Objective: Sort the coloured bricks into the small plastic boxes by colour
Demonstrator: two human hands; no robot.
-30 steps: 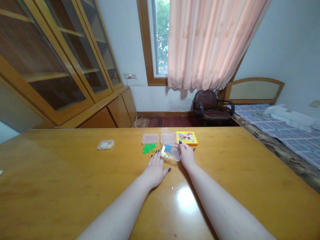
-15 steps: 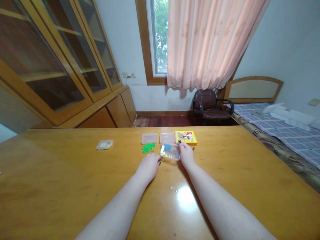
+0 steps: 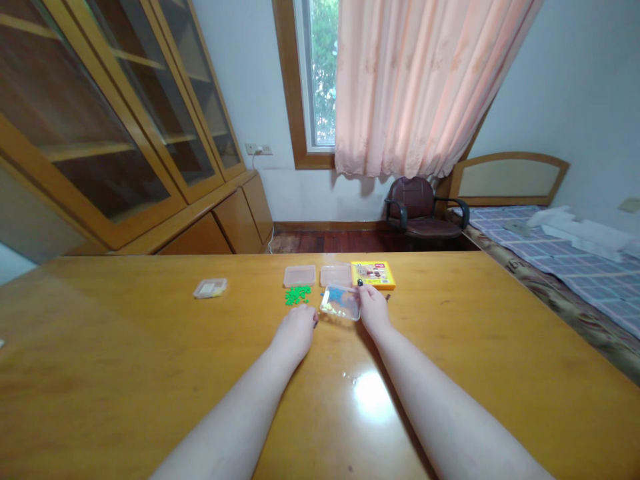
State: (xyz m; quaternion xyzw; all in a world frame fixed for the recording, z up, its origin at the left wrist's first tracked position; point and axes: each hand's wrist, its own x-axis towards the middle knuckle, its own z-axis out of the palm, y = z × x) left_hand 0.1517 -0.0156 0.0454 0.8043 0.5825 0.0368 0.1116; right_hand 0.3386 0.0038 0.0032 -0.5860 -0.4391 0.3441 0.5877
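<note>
Tilted above the table, a clear plastic box point(image 3: 345, 308) has pale yellow small pieces along its near side. My right hand point(image 3: 373, 307) grips this box by its right edge, thumb on the rim. Through and behind it shows a patch of small blue pieces point(image 3: 341, 294). My left hand point(image 3: 296, 329) is just left of the box, fingers curled under and mostly hidden, so I cannot make out what is in them. Beyond that hand lies a loose pile of small green pieces point(image 3: 297, 295).
Two clear plastic containers point(image 3: 299, 276) stand side by side near the table's far edge, beside a yellow printed box point(image 3: 374, 274). Another clear box with pale contents point(image 3: 211, 289) lies at the left. A small dark piece point(image 3: 389, 297) is right of my right hand.
My left hand has drawn slightly left, away from the clear box, and its fingers are more curled. My right hand keeps its grip on the box, almost unmoved.
</note>
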